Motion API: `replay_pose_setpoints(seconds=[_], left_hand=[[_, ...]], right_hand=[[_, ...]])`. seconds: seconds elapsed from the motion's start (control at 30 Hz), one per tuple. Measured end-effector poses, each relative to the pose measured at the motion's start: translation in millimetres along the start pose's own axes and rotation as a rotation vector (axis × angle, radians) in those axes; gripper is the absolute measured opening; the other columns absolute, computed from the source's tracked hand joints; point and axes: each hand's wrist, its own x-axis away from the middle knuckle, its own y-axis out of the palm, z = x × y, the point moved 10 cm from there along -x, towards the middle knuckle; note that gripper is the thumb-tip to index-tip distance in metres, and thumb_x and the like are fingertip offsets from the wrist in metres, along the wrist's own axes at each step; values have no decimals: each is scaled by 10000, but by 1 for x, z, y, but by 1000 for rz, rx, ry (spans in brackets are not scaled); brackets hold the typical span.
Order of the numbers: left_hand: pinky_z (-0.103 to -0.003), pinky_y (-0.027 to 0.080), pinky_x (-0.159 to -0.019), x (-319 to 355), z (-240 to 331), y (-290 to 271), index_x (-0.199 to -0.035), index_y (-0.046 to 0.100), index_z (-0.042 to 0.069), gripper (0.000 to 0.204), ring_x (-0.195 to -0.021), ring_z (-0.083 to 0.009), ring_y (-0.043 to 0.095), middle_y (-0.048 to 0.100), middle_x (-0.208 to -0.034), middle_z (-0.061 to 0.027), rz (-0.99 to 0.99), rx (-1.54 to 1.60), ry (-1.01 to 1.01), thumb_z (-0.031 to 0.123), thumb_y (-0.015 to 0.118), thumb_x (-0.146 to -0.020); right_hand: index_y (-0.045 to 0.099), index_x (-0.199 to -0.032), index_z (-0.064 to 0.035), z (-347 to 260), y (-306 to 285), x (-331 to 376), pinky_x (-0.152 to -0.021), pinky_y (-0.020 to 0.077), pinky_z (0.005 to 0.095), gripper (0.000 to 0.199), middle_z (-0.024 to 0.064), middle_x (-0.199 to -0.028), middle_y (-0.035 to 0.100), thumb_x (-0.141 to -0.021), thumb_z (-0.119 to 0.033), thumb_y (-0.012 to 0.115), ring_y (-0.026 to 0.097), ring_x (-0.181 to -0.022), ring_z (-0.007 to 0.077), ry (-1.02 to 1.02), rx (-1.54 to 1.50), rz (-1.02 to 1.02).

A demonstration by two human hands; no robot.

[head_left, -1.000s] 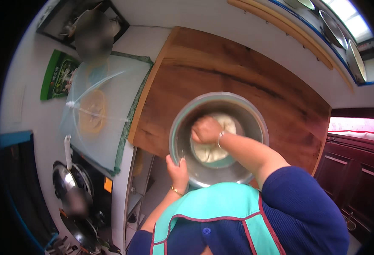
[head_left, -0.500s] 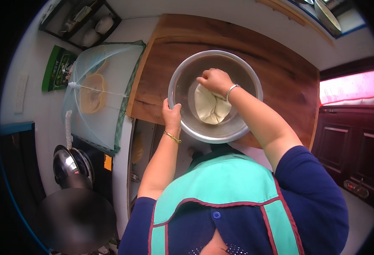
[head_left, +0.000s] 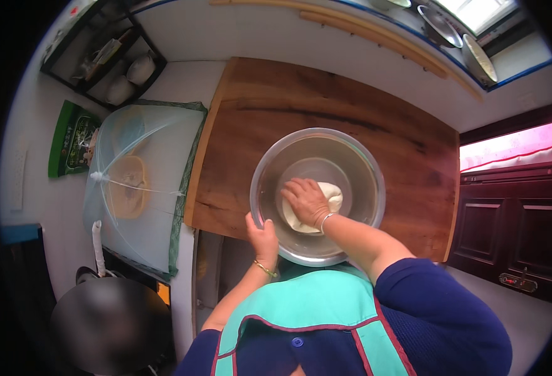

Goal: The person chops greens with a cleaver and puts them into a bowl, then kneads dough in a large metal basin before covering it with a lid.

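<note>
A large metal basin (head_left: 365,188) stands at the near edge of a wooden board. Inside it lies a lump of pale, smooth dough (head_left: 333,194). My left hand (head_left: 263,241) grips the basin's left rim, thumb at the lip and fingers on the outer side. Flat on top of the dough, my right hand (head_left: 307,202) presses down with its fingers stretched out toward the left. Palm and fingers cover much of the lump.
The wooden board (head_left: 244,138) spreads around the basin. Left of it, a mesh food cover (head_left: 163,144) stands over a yellowish basket (head_left: 129,188). A dark round pan or lid (head_left: 110,326) is at the lower left. Bowls (head_left: 439,26) line a ledge at the upper right.
My right hand has gone from pinching the dough's far edge to lying flat on it. The dough is folded rounder. My left hand keeps the rim; the view has tilted up.
</note>
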Motion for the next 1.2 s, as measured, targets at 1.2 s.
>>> replay_pose_setpoints(seconds=[1.2], left_hand=[[-312,482,-745,-2,10,-6,-1087,510,-20,340,-789,-187,594,609,-892,-107,106,-148,95,14,537,-749]], right_hand=[[635,-801,-90,63,40,-31,-786,473,393,201,112,-953,629,-787,-289,609,616,-867,297,297,-296,-321]])
